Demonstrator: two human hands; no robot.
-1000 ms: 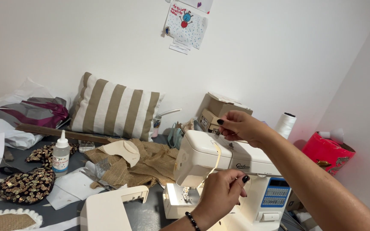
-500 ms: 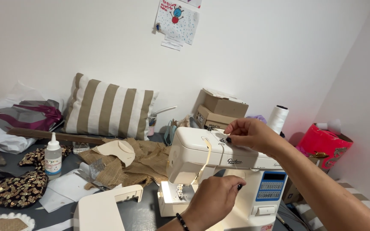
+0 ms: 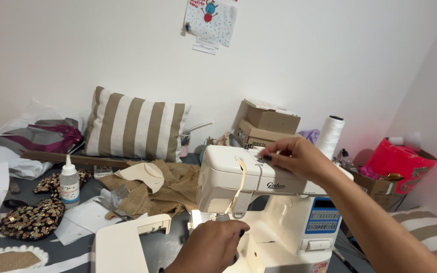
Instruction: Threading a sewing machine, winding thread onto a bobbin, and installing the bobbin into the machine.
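Note:
A cream sewing machine (image 3: 279,202) stands in front of me. My right hand (image 3: 292,156) rests on its top, fingertips pinched together at the thread guides. A pale thread (image 3: 238,184) runs from the top slot down the machine's front. My left hand (image 3: 211,247) is closed in a loose fist just below the lit needle area, at the lower end of that thread. The needle itself is hidden behind my hand.
A detached cream extension table (image 3: 127,242) lies left of the machine. Burlap cloth (image 3: 163,189), a glue bottle (image 3: 69,182), sequined pieces (image 3: 31,220), a striped cushion (image 3: 135,126), cardboard boxes (image 3: 266,124), a white thread cone (image 3: 330,136) and a red container (image 3: 400,159) crowd the surface.
My right hand came down from above the machine onto its top. My left hand dropped toward the needle area. The view moved closer to the machine.

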